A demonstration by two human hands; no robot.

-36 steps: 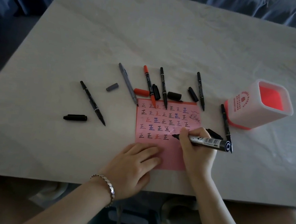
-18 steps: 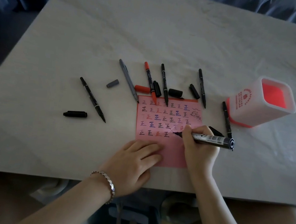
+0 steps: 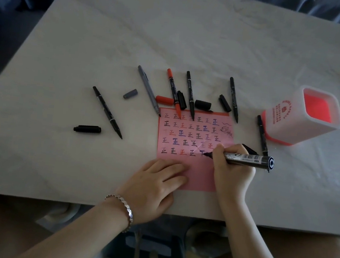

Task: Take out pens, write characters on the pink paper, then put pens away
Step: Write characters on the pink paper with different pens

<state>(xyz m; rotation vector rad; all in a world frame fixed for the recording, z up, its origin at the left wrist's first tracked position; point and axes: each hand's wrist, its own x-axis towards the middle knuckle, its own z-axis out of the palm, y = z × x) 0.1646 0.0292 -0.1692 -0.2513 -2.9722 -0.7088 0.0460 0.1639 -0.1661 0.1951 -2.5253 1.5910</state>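
Note:
A pink paper (image 3: 194,172) lies on the pale table, covered with rows of small characters in black, red and blue. My right hand (image 3: 231,170) grips a thick black marker (image 3: 247,158), its tip touching the paper in the lowest written row. My left hand (image 3: 155,181) rests flat on the paper's lower left corner, fingers spread. Several uncapped thin pens lie above the paper: a grey pen (image 3: 148,89), a red pen (image 3: 173,91) and black ones (image 3: 189,93). Another black pen (image 3: 106,111) lies to the left.
A white pen holder (image 3: 286,123) with a red inside stands at the right, a black pen (image 3: 262,135) beside it. Loose caps lie about: a black cap (image 3: 87,129), a grey cap (image 3: 130,93), a red cap (image 3: 164,100). The table edge (image 3: 33,198) runs close to me.
The marker tip has shifted slightly right along the bottom row and a new dark stroke shows there. My left hand stays pressed on the paper.

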